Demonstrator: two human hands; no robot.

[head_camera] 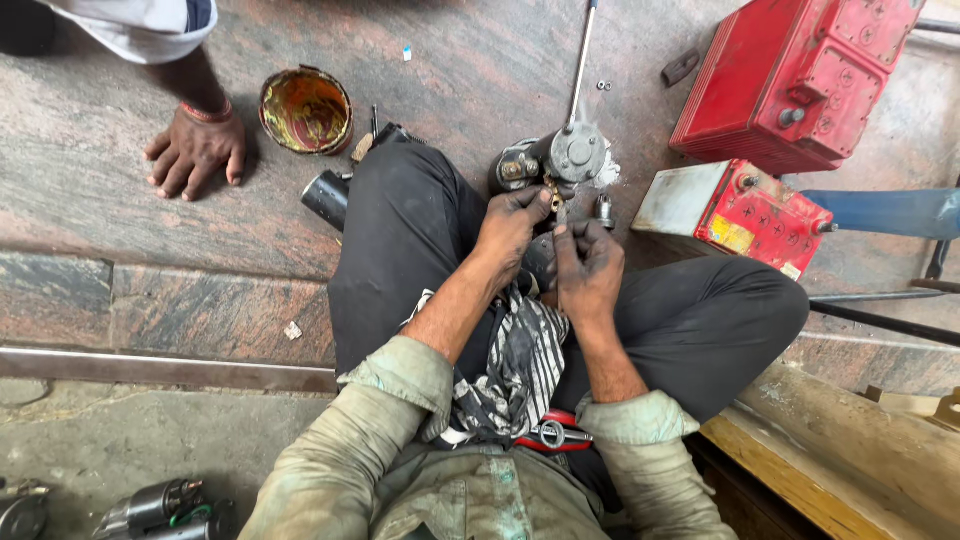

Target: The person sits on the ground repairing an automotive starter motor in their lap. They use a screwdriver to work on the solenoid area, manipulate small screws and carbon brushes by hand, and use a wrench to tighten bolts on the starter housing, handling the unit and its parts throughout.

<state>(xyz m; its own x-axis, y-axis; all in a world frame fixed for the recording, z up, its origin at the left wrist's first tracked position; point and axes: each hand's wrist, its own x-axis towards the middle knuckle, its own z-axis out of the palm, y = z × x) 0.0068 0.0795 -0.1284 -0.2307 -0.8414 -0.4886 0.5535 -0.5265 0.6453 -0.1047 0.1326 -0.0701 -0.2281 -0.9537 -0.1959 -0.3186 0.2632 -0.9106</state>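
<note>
Three hands are seen in the frame. In the upper left, another person's hand (pixel 195 150) is pressed flat on the stone floor (pixel 120 240), fingers spread, a red band at the wrist. Just to its right a round tin (pixel 306 110) with yellow and red residue stands open, and a black cylinder (pixel 327 197) lies beside the black trousers of the seated person.

At the centre, both forearms are stretched forward out of rolled grey-green sleeves, over crossed legs. The left hand (pixel 510 225) is bent at the wrist, its grimy fingers curled and pinched on a small brass part at the lower edge of a motor (pixel 560 160); the grip is closed on that motor. The right hand (pixel 588 268) is held just below and to the right, knuckles up, fingers folded down with the thumb and forefinger closed near the same spot; what is pinched by it cannot be told. The motor rests on the floor just beyond the knees, slightly above the middle of the frame, with a thin metal rod (pixel 582 60) running up from it.

A striped rag (pixel 520 370) lies in the lap, and red-handled pliers (pixel 550 435) are seen below it. In the upper right a red battery (pixel 800 75) stands, with a smaller white and red battery (pixel 735 210) below it.
</note>
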